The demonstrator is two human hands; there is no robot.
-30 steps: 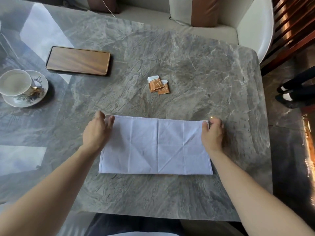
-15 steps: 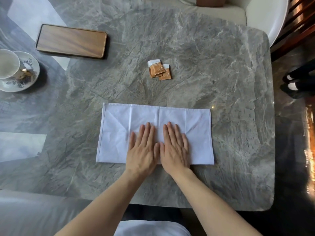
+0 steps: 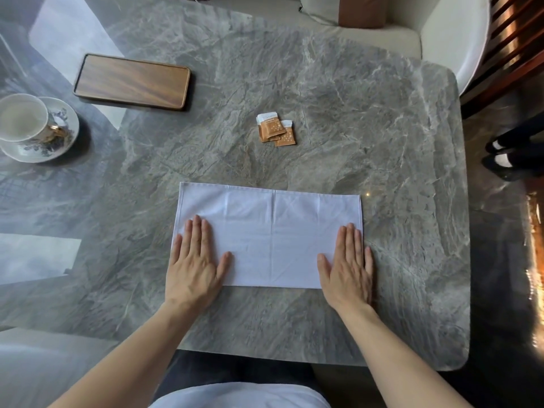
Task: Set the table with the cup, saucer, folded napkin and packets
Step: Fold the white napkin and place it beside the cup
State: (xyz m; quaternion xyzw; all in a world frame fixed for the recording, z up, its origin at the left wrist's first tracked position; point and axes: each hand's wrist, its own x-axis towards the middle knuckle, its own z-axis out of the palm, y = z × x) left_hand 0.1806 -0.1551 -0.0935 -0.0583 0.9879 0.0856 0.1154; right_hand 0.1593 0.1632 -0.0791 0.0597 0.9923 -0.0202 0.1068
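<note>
A grey marble table [image 3: 338,119] fills the view, with a cushioned seat beyond its far edge and a dark polished floor to the right. On the near part of the table lies the white napkin [image 3: 270,231], folded into a long rectangle and creased across its middle. The left hand [image 3: 192,266] lies flat, fingers spread, on the napkin's near-left corner, and the right hand [image 3: 348,267] lies flat on the near-right corner; neither grasps anything, both simply press the cloth down. The fold appears only partly done, since the rectangle is wide and likely needs further folding. The two orange packets [image 3: 275,131] lie overlapping near the middle of the table, well apart from the napkin. The cup [image 3: 23,119] stands on the saucer [image 3: 63,134] at the far left edge, beside a wooden tray [image 3: 132,81]. Arranging these pieces together seems to remain.
</note>
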